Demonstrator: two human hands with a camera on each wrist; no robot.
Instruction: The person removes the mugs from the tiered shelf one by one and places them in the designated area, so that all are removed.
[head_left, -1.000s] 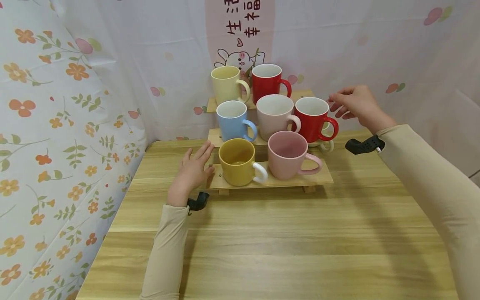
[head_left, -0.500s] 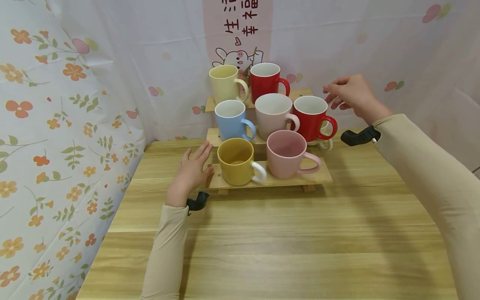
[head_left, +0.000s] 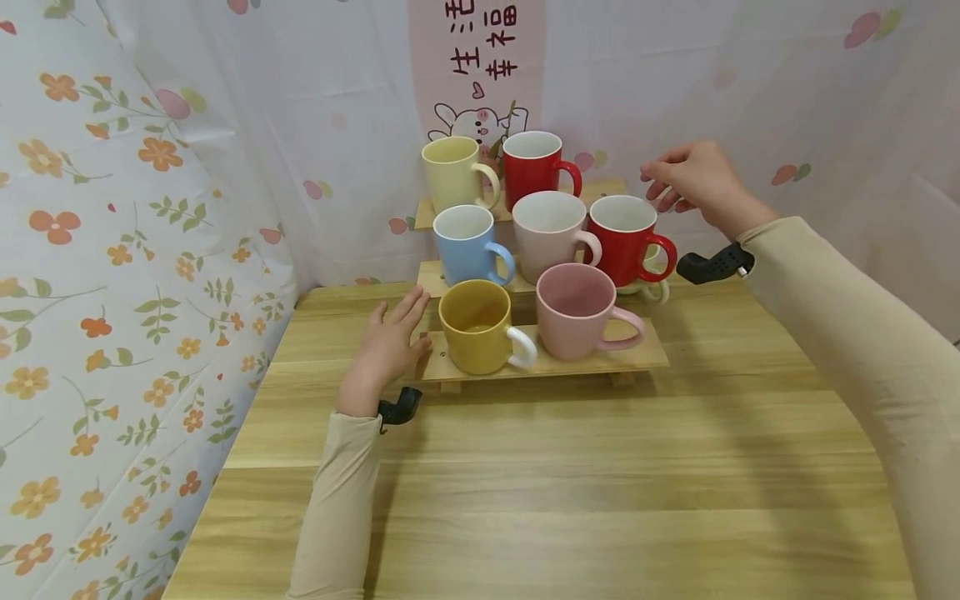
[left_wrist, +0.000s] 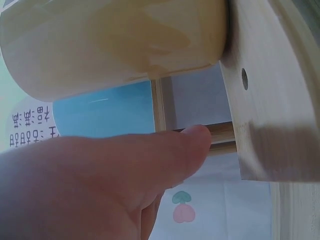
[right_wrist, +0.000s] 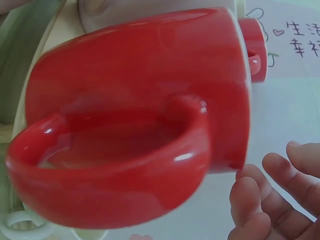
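Hands well apart: my left hand (head_left: 382, 350), fingers extended and spread, is at the left end of the three-tiered wooden rack (head_left: 637, 354) on the bench (head_left: 562, 483), just beside the mustard mug (head_left: 475, 337) on the lowest tier; whether it touches the wood I cannot tell. My right hand (head_left: 697, 183), fingers loosely bent around nothing, hangs just beside the rim of the red mug (head_left: 618, 250), contact unclear. That mug sits upright at the right end of the middle tier, handle to the right, next to the pale pink mug (head_left: 543, 242).
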